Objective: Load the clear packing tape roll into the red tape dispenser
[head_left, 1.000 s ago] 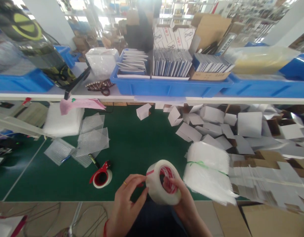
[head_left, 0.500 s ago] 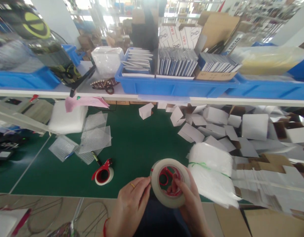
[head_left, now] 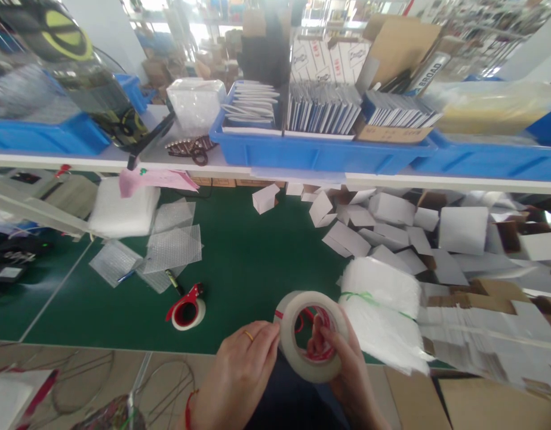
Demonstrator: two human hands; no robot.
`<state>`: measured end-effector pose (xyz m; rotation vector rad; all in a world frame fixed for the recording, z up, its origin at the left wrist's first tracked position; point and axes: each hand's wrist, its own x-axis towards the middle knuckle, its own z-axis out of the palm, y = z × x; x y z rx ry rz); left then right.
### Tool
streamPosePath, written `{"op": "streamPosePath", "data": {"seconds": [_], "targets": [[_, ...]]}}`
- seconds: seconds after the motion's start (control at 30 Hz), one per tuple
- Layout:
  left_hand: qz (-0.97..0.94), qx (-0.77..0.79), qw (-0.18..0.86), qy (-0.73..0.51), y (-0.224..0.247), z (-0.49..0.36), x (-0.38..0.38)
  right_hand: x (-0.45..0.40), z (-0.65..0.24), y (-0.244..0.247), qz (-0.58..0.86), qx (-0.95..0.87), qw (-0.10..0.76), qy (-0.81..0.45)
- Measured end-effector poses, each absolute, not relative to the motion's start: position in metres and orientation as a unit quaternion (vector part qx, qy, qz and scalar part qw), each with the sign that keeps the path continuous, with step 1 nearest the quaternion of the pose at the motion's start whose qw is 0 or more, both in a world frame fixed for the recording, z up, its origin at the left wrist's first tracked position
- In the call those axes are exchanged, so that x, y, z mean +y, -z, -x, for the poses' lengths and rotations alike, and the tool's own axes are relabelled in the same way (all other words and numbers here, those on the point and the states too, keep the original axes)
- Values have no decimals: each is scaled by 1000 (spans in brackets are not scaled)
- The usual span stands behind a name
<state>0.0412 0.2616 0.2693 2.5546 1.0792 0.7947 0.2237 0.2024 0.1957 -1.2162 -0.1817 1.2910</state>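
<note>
The roll of clear tape [head_left: 311, 335] is held upright over the near edge of the green table [head_left: 239, 269]. The right hand [head_left: 347, 364] grips it with fingers inside the red core. The left hand [head_left: 242, 373] pinches the roll's left rim. A bundle of white bags [head_left: 382, 316] lies just right.

tape roll [head_left: 311, 336] | held: left hand [head_left: 248, 364], right hand [head_left: 342, 364]

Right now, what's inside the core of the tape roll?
Fingers of the right hand reach through the tape roll, against its red inner ring. The left hand grips its outer edge. The fingers cover the far side of the ring.
</note>
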Motion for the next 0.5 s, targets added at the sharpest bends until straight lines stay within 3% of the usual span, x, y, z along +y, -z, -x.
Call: {"op": "streamPosePath", "data": {"seconds": [0.17, 0.5], "targets": [[-903, 351, 90, -231, -276, -43, 263, 199, -231, -196, 556, -143, 616, -539], [-897, 330, 168, -240, -273, -48, 271, 203, -234, -218, 548, -135, 597, -570]]}}
